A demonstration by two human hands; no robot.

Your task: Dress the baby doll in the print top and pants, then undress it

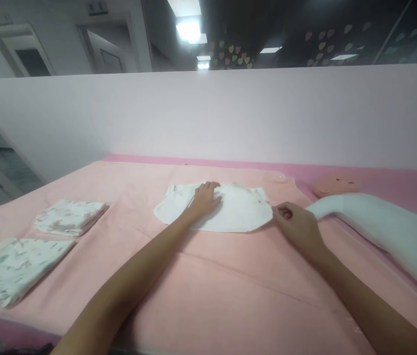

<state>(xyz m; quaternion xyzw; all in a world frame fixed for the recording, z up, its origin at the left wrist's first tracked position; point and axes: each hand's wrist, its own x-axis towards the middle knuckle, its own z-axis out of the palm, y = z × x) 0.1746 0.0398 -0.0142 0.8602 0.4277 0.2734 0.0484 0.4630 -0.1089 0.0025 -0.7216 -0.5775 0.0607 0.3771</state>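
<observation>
A flat white cloth piece [238,212] with a rounded near edge lies on the pink sheet; small tab-like corners show along its far side. I cannot tell what kind of garment or pad it is. Resting on its middle is my left hand [206,197], palm down with fingers stretched out. At the cloth's right end, my right hand [297,224] has thumb and fingers pinched together on the edge. Beyond that hand lies a baby doll in white clothing [378,222], one sleeve reaching toward my knuckles, its head [336,185] toward the wall.
Two folded printed cloths, a farther one [70,217] and a nearer one [16,266], lie on the left of the pink sheet [238,286]. A white partition wall [230,118] rises behind the table, with dark glass above it.
</observation>
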